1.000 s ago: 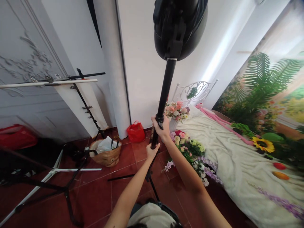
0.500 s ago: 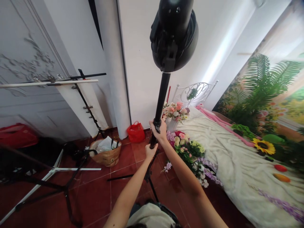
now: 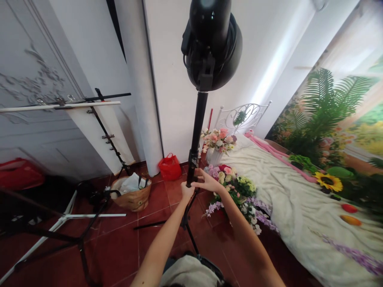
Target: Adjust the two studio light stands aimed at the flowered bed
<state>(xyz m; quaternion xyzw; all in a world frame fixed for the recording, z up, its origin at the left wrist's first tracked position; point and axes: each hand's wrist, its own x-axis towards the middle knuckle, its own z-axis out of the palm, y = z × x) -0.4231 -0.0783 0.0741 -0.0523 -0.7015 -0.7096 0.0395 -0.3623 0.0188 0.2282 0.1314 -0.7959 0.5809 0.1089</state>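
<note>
In front of me stands a black light stand (image 3: 199, 119) on a tripod base, tilted a little in the view, with a round black studio lamp (image 3: 211, 48) on top. My left hand (image 3: 187, 191) is wrapped round the pole low down, under the collar. My right hand (image 3: 207, 181) is just beside the pole at the same height, its fingers apart and curved. Its fingertips are close to the pole below the collar; whether they touch it I cannot tell. A cable hangs coiled behind the lamp head.
Flower bunches (image 3: 233, 187) and a vase of roses (image 3: 220, 143) are to the right, by a bed with a cream blanket (image 3: 287, 199). A woven basket (image 3: 131, 195), a red bag (image 3: 170, 167) and white stand legs (image 3: 67, 217) are on the left floor.
My right hand has let go of the pole's collar and moved down beside my left hand, its fingers opening. My left hand keeps its hold. The view has shifted slightly.
</note>
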